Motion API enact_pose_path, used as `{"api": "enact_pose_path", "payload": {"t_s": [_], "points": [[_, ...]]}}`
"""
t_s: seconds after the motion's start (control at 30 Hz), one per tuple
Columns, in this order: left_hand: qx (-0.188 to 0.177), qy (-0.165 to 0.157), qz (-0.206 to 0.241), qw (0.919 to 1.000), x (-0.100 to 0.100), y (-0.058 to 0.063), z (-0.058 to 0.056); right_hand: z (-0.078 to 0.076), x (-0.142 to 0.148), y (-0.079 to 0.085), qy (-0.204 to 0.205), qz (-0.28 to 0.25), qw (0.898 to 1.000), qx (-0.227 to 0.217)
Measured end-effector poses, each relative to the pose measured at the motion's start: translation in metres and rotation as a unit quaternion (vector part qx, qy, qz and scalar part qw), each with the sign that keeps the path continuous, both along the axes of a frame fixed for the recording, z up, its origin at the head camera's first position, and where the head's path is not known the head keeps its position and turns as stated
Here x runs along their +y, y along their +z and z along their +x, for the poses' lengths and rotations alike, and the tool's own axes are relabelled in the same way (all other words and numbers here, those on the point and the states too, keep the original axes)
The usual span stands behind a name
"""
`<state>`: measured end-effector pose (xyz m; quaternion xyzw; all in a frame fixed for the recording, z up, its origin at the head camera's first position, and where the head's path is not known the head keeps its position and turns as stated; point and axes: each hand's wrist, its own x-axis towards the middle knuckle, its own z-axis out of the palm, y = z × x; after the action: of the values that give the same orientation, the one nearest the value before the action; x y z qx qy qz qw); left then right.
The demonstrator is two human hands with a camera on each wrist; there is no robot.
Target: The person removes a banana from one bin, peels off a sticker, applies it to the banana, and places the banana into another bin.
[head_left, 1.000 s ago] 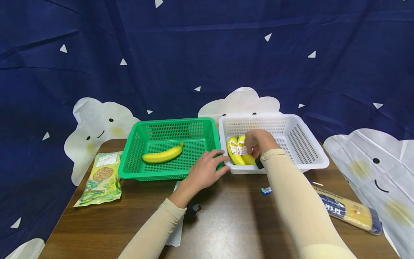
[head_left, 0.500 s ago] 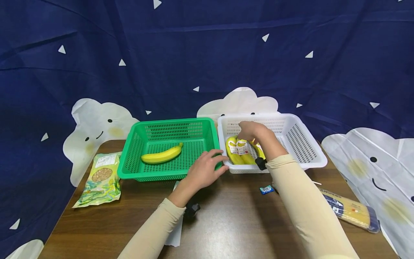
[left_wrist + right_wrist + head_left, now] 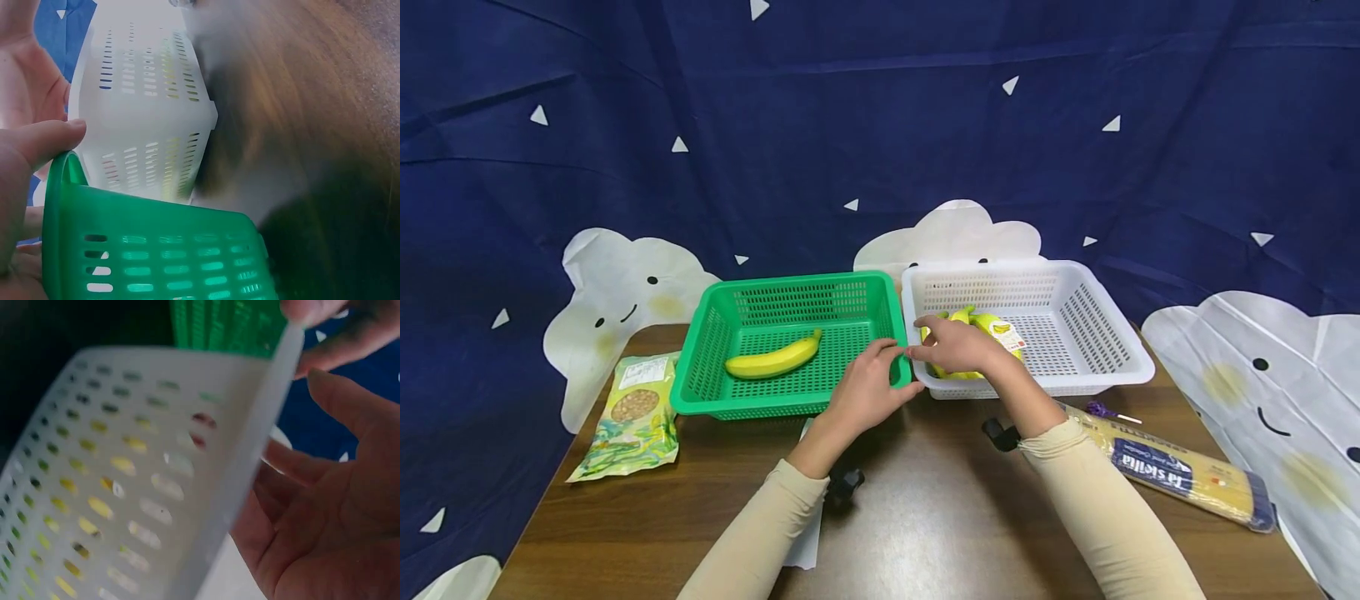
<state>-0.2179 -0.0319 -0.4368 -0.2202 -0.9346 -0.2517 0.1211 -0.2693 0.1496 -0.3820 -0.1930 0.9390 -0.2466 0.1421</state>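
My left hand (image 3: 867, 387) rests at the right front corner of the green basket (image 3: 722, 408), fingers spread and loosely bent over the rim. In the left wrist view its thumb (image 3: 53, 140) lies where the green rim meets the white basket (image 3: 137, 115). My right hand (image 3: 958, 346) hovers over the left end of the white basket, fingers stretched leftward; the right wrist view shows its palm (image 3: 337, 525) holding nothing. Under it lie several yellow bananas (image 3: 988, 321), one with a white label, partly hidden. A single banana (image 3: 772, 360) lies in the green basket.
A bag of nuts (image 3: 636, 417) lies left of the green basket. At the right are a spaghetti pack (image 3: 1172, 471) and a small purple item with a white stick (image 3: 1101, 409). White paper (image 3: 807, 537) lies beneath my left forearm. A patterned blue curtain (image 3: 820, 125) stands behind.
My right hand has moved left and nearer within the white basket. The labelled bananas now lie differently, a label showing farther right. The blue packet is hidden. My left hand has stayed put.
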Motion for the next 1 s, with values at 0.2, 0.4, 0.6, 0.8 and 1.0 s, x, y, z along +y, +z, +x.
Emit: {"api": "enact_pose_path", "payload": {"t_s": [0.2,0.4,0.6,0.8,1.0], "points": [[0.003,0.021,-0.002,0.9998,0.001,0.001,0.001,0.007,-0.003,-0.013,-0.046,-0.026,0.999,0.011],[0.009,0.02,0.0,0.9998,0.0,0.002,0.001,0.006,0.001,-0.027,-0.06,-0.086,0.994,-0.029],[-0.028,0.014,0.006,0.9995,-0.004,0.005,0.0,0.007,0.004,-0.036,-0.069,-0.112,0.99,-0.041],[-0.091,0.017,0.062,0.9937,-0.016,0.018,-0.003,0.004,0.005,-0.041,-0.079,-0.113,0.99,-0.038],[-0.104,0.022,0.09,0.9902,-0.045,0.044,-0.017,0.004,0.004,-0.04,-0.083,-0.107,0.99,-0.031]]}}
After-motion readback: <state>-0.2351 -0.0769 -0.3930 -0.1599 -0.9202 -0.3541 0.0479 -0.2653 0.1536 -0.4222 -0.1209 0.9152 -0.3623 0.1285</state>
